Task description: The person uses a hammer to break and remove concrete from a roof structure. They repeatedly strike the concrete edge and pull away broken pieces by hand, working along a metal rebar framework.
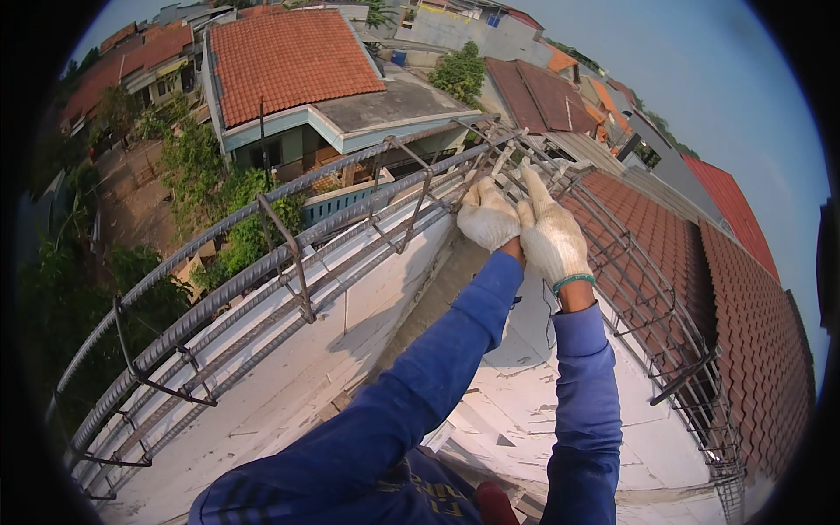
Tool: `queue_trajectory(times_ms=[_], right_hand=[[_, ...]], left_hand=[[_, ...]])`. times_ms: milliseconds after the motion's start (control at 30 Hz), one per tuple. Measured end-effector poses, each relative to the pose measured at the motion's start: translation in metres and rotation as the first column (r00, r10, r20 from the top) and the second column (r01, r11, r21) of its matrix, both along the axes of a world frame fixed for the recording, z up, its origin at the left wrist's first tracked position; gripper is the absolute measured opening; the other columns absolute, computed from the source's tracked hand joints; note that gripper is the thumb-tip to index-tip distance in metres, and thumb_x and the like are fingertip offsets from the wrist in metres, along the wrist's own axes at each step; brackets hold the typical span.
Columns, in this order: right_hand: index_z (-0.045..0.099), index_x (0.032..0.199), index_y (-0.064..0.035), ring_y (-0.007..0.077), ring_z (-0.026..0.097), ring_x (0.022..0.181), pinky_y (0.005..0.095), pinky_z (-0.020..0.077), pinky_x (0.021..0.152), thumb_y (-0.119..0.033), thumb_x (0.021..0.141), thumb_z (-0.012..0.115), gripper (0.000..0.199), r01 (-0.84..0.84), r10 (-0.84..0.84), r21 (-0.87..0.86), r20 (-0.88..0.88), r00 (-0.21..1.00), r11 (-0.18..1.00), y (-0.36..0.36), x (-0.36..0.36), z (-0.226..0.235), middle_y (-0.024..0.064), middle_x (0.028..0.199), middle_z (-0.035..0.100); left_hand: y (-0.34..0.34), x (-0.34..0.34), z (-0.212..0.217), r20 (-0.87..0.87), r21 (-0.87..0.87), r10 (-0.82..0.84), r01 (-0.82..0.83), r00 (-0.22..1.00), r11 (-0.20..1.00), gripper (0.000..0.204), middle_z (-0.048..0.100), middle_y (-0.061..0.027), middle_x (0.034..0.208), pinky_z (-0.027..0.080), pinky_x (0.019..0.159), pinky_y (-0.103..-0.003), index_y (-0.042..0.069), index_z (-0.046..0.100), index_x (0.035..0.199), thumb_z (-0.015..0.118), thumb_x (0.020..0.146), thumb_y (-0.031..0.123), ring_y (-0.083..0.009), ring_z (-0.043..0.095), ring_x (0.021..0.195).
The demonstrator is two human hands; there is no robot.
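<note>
- Nearest, two dark blue fabric sleeves (411, 372) reach forward between lengths of white, flat-faced wall (372, 293).
- Beyond the cuffs, both hands wear off-white knitted gloves. The left hand (488, 214) is partly closed, its fingers curled at the bars. The right hand (553, 223), a green band (573, 281) at its wrist, is half open with forward fingers extended. I cannot tell whether either grips anything.
- Past and around the fingertips, the long grey ribbed-steel bar cage (350, 213) on the left meets a thinner dark steel bar cage (626, 234) on the right, above the wall's corner.
- Both cages look heavy, stiff and hard to damage. The ribs should resist slipping, though cut ends could snag the knit; a long bar between the bent square steel ties (296, 254) seems the best hold.
- Farther off lie a red-brown tiled roof (761, 324), an orange tiled roof (289, 61) and a leafy green tree (459, 72).
</note>
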State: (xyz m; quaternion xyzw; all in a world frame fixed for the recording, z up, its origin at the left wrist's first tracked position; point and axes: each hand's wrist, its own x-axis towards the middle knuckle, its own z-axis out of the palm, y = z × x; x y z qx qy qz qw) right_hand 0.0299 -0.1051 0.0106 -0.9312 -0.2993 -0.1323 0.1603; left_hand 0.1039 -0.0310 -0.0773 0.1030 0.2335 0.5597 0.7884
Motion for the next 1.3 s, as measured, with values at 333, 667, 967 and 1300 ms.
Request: queue_trajectory(times_ms=[333,667,967,1300], right_hand=[[0.077,0.124,-0.0134,0.0389,0.072,0.110,0.0496,0.0562,0.098,-0.027,0.100,0.060,0.033,-0.086,0.053,0.104,0.282,0.958,0.991,0.032,0.029,0.005,0.0167,0.117,0.078],[0.074,0.134,-0.0042,0.0249,0.074,0.116,0.0332,0.0531,0.102,-0.019,0.101,0.063,0.038,-0.212,0.275,0.405,-0.103,0.956,0.889,0.020,0.046,-0.032,0.0171,0.126,0.078],[0.081,0.119,-0.0107,0.0364,0.075,0.104,0.0444,0.0567,0.094,-0.043,0.095,0.065,0.043,-0.099,0.099,0.012,-0.065,0.993,0.995,0.041,0.017,0.007,0.0171,0.111,0.079],[0.082,0.104,-0.0074,0.0392,0.074,0.097,0.0499,0.0576,0.087,-0.038,0.094,0.072,0.033,-0.089,0.129,-0.138,0.316,0.940,0.987,0.052,0.036,-0.003,0.0208,0.099,0.077]], left_hand=[[0.003,-0.013,0.001,0.062,0.091,-0.010,0.004,0.998,0.996,0.015,0.076,-0.0075,0.091,0.054,0.074,-0.029,-0.007,0.075,0.100,0.067,0.100,0.006,-0.0143,0.067,0.080],[0.003,-0.042,-0.021,0.011,0.391,-0.200,0.180,0.980,0.903,0.027,0.074,-0.0138,0.117,0.053,0.091,-0.032,-0.008,0.068,0.125,0.062,0.105,0.009,-0.0204,0.068,0.102],[0.007,-0.055,-0.035,-0.081,0.538,-0.231,0.237,0.970,0.809,0.039,0.067,-0.0216,0.129,0.049,0.103,-0.039,-0.007,0.058,0.135,0.064,0.104,0.016,-0.0307,0.064,0.116],[0.003,-0.053,-0.036,0.079,0.504,-0.399,0.308,0.914,0.807,0.045,0.066,-0.0120,0.134,0.057,0.093,-0.031,-0.001,0.051,0.143,0.066,0.101,0.000,-0.0180,0.065,0.117]])
